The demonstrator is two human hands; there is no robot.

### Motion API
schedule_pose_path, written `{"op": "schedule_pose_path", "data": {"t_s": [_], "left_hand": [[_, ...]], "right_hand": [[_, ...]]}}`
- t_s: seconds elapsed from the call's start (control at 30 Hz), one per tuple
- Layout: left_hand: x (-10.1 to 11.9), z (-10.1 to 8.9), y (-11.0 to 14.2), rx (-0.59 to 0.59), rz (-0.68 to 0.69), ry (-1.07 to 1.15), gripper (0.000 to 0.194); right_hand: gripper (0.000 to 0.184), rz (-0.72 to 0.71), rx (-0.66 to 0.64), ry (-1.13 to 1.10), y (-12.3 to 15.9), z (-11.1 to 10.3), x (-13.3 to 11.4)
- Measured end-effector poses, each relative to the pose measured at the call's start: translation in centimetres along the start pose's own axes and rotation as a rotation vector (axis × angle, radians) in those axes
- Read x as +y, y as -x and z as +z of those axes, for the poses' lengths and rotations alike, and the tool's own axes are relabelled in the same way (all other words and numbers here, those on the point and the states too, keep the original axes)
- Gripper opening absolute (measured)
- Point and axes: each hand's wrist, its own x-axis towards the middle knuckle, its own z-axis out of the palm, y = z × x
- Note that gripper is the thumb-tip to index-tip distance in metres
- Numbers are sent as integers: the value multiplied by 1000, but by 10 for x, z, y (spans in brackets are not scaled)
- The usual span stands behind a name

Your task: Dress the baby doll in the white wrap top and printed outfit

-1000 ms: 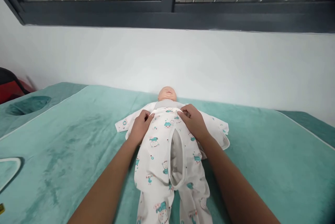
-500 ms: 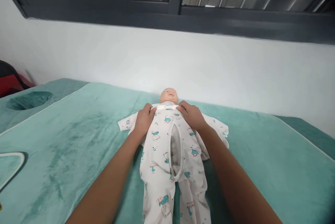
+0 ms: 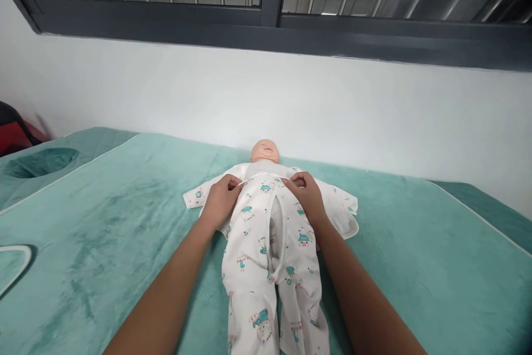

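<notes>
A baby doll (image 3: 265, 151) lies on its back, head toward the wall, in a white long-sleeved top (image 3: 338, 202) with its sleeves spread to both sides. White baby pants (image 3: 249, 255) with a teal cartoon print and an open crotch slit cover its front, from the chest down past the lower picture edge. My left hand (image 3: 223, 197) pinches the left end of the waistband. At the other end, my right hand (image 3: 306, 193) grips the waistband with curled fingers. Whether the doll's legs are inside the pants is hidden.
Teal plush fabric (image 3: 124, 244) covers the padded surface, with a round hollow (image 3: 41, 162) at the left. A white curved strip (image 3: 16, 266) lies at the left edge. Behind rise a white wall (image 3: 208, 94) and a dark window frame (image 3: 166, 20). Something red and black (image 3: 14, 130) stands far left.
Both hands have drawn the waistband slightly down from the doll's neck to its chest, so more of the white upper chest shows. The camera view has shifted a little.
</notes>
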Motion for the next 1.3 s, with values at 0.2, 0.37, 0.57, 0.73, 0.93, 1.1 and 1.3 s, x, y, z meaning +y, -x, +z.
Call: {"op": "schedule_pose_path", "data": {"t_s": [0.2, 0.37, 0.57, 0.73, 0.93, 1.1, 1.3], "left_hand": [[4, -19, 7, -339, -144, 70, 26], [3, -29, 13, -566, -237, 243, 6], [-3, -34, 15, -628, -237, 435, 26], [-4, -35, 15, -589, -259, 606, 31], [-3, -33, 16, -545, -244, 593, 29], [-8, -25, 15, -476, -228, 624, 26], [-8, -9, 16, -291, -225, 522, 23]], "right_hand": [[42, 72, -313, 113, 14, -33, 0], [36, 172, -584, -69, 18, -54, 1], [34, 301, -602, -272, 28, -59, 4], [29, 361, -586, -487, 30, -53, 6], [31, 376, -524, -457, 31, -46, 7], [31, 384, -458, -554, 31, -36, 9], [29, 300, -308, -481, 33, -27, 2]]}}
